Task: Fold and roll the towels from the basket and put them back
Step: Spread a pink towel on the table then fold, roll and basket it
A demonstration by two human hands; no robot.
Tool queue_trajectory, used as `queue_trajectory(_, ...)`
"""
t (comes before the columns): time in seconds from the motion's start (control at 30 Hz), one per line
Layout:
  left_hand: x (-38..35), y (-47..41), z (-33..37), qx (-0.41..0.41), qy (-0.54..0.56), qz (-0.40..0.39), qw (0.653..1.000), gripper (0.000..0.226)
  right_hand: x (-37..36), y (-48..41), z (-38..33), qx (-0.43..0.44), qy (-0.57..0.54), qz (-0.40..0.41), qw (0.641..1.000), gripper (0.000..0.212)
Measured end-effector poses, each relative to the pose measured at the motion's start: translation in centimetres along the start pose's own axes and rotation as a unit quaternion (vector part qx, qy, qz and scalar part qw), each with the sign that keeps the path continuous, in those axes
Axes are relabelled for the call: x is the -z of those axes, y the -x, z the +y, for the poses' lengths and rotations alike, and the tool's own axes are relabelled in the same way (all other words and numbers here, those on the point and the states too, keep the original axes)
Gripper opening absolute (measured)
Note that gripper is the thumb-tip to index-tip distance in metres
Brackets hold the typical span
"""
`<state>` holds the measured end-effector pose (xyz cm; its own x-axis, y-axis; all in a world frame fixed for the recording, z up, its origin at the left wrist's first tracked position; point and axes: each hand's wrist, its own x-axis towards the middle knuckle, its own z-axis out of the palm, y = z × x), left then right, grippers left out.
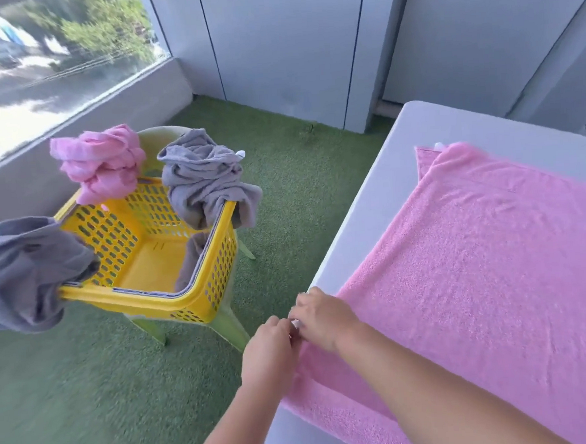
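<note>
Your left hand (268, 352) and right hand (319, 318) meet, fingers curled, pinching the corner of a pink towel (477, 279) spread flat on the white table (370, 217); to the left, a yellow basket (145, 301) sits on a green chair (229, 325), crumpled towels (203, 179) draped over its rim

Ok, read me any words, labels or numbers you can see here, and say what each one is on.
No text here can be read.
Small white tag on the gray towel draped over the basket: blurred, unreadable.
Second white tag on the spread pink towel, far corner: too small to read.
</note>
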<state>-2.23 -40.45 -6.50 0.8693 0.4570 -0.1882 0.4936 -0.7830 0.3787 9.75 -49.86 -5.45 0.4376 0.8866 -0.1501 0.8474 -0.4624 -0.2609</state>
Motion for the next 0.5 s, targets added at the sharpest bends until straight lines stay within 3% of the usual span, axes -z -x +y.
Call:
queue_trajectory(0.07,-0.7,-0.1,-0.4,0.008,0.004,0.000,1.000,0.024,-0.4,-0.9,0.3,0.033,0.001,-0.008,0.999,0.016)
queue_trajectory(0.23,-1.5,0.0,-1.3,0.005,0.037,0.016,0.999,0.018,1.4,-1.9,1.0,0.088,0.078,-0.116,0.986,0.014)
queue_trajectory(0.5,-2.1,0.1,-2.0,-0.063,-0.017,0.048,0.997,0.018,2.3,-1.3,4.2,0.153,0.118,-0.106,0.976,0.015)
